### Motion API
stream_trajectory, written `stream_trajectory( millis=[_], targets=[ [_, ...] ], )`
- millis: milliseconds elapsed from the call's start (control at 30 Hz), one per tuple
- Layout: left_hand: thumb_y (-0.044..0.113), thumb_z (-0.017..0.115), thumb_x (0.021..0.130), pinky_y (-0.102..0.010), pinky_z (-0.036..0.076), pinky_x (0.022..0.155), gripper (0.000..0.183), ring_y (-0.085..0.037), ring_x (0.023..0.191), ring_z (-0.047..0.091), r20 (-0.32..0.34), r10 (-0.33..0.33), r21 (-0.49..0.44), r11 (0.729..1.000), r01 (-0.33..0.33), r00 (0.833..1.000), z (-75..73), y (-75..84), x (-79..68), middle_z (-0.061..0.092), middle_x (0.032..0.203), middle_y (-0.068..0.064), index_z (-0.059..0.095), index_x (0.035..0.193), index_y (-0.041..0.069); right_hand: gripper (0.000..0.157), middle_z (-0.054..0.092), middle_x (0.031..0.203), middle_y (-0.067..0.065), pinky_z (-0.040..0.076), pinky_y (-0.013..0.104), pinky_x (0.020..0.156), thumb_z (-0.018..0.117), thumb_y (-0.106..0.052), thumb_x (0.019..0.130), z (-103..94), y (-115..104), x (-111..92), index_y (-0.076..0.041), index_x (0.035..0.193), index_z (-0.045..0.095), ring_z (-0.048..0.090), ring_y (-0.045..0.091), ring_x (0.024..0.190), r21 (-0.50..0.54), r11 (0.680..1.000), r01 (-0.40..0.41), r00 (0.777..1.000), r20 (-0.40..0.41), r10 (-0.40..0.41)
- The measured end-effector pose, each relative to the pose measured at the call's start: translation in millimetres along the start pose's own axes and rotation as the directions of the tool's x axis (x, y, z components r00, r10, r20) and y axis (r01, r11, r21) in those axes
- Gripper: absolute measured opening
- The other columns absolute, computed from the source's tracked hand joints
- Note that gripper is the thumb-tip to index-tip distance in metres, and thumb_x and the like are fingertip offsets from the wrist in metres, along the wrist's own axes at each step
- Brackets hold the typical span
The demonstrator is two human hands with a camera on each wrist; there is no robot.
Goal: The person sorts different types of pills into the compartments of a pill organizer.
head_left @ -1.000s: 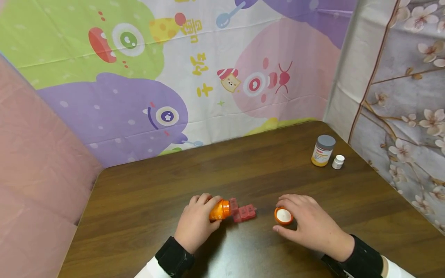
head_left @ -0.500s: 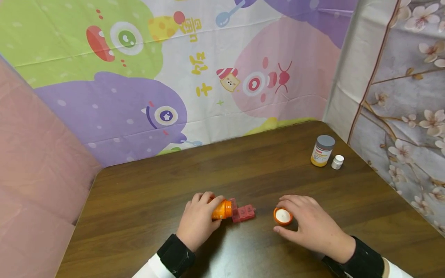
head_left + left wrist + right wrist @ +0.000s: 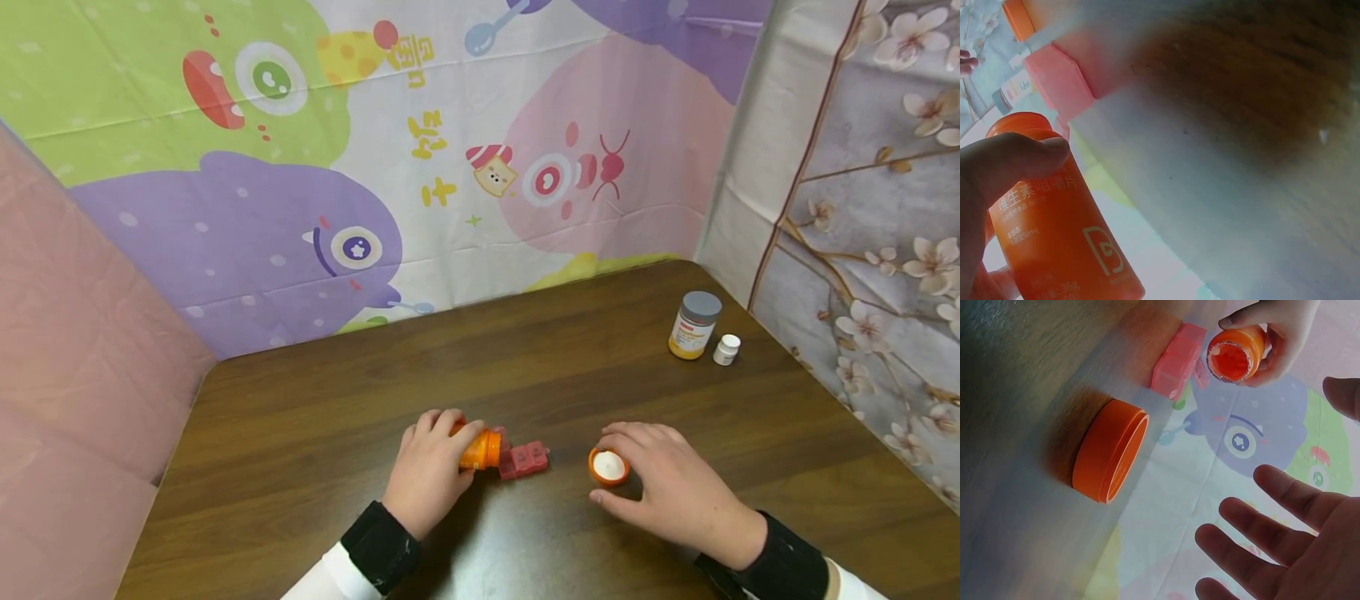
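Note:
My left hand point(image 3: 423, 479) grips an orange vitamin bottle point(image 3: 476, 451), thumb across its neck in the left wrist view. The bottle is uncapped and tilted on its side, its mouth facing right over the near-left part of a translucent red pill organizer point(image 3: 525, 460). In the right wrist view pieces show inside the bottle's mouth point(image 3: 1232, 361). The orange cap point(image 3: 609, 467) lies on the table with its white inside up. Around it, apart from it in the right wrist view, my right hand point(image 3: 671, 479) stays with fingers and thumb spread, holding nothing.
A jar with a grey lid point(image 3: 694, 327) and a small white bottle point(image 3: 727, 350) stand at the back right of the wooden table point(image 3: 337, 400). A cartoon cloth point(image 3: 450, 258) hangs behind, and a floral curtain point(image 3: 862, 250) borders the right side.
My left hand and the tilted bottle have shifted slightly right and up, covering more of the pill organizer's left part. The right hand and cap have hardly moved.

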State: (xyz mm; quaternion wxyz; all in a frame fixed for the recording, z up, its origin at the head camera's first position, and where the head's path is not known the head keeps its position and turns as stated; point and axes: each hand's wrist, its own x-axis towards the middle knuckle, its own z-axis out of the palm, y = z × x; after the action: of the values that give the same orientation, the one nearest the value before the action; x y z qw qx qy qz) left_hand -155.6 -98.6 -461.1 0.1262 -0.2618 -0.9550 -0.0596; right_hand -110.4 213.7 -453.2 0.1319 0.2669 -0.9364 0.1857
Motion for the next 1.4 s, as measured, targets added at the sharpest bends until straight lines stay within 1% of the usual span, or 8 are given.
stream_trajectory(
  millis=[267,600,833,1100,1400],
  targets=[
    [0.029,0.087,0.067,-0.053,0.044,0.086,0.062,-0.03,0.106,0.045,-0.008,0.008,0.007,1.0,-0.008,1.0,1.2,0.0,-0.4,0.058,0.117,-0.006,0.063,0.124,0.027,0.052,0.063,0.116,0.004,0.04,0.052,0.094,0.074,-0.054,0.076,-0.4,0.4,-0.8,-0.017,0.11,0.067,0.052,0.021,0.111,-0.006,1.0,-0.018,1.0,0.021,0.018],
    [0.023,0.087,0.066,-0.055,0.041,0.092,0.061,-0.031,0.111,0.043,-0.015,0.018,-0.002,1.0,-0.018,1.0,-0.7,2.3,2.1,0.058,0.118,-0.007,0.064,0.123,0.026,0.053,0.063,0.116,0.005,0.039,0.052,0.094,0.074,-0.055,0.075,0.7,1.2,-1.8,-0.016,0.11,0.067,0.052,0.02,0.111,-0.007,1.0,-0.014,1.0,0.009,0.014],
    [0.022,0.087,0.066,-0.054,0.041,0.092,0.06,-0.031,0.111,0.044,-0.024,0.039,0.015,0.999,-0.038,0.999,0.6,2.4,2.5,0.058,0.118,-0.006,0.064,0.122,0.027,0.053,0.063,0.118,0.004,0.039,0.052,0.095,0.074,-0.055,0.076,0.0,0.9,-2.4,-0.016,0.111,0.067,0.051,0.02,0.112,-0.01,1.0,-0.024,1.0,0.018,0.024],
    [0.021,0.086,0.067,-0.054,0.04,0.093,0.059,-0.031,0.112,0.043,-0.018,0.05,0.031,0.998,-0.049,0.999,0.7,3.5,5.4,0.057,0.119,-0.006,0.063,0.121,0.028,0.057,0.063,0.118,0.003,0.038,0.051,0.096,0.066,-0.063,0.079,-1.2,1.2,-2.9,-0.017,0.111,0.067,0.051,0.019,0.113,-0.014,1.0,-0.027,0.999,0.027,0.027],
    [0.018,0.085,0.068,-0.053,0.04,0.093,0.057,-0.031,0.112,0.043,-0.013,0.06,0.027,0.998,-0.06,0.998,0.7,4.2,6.5,0.058,0.119,-0.006,0.064,0.121,0.027,0.058,0.062,0.119,0.002,0.038,0.051,0.096,0.065,-0.065,0.079,-1.2,1.7,-3.5,-0.017,0.112,0.067,0.051,0.019,0.112,-0.016,0.999,-0.041,0.998,0.039,0.042]
  ],
)
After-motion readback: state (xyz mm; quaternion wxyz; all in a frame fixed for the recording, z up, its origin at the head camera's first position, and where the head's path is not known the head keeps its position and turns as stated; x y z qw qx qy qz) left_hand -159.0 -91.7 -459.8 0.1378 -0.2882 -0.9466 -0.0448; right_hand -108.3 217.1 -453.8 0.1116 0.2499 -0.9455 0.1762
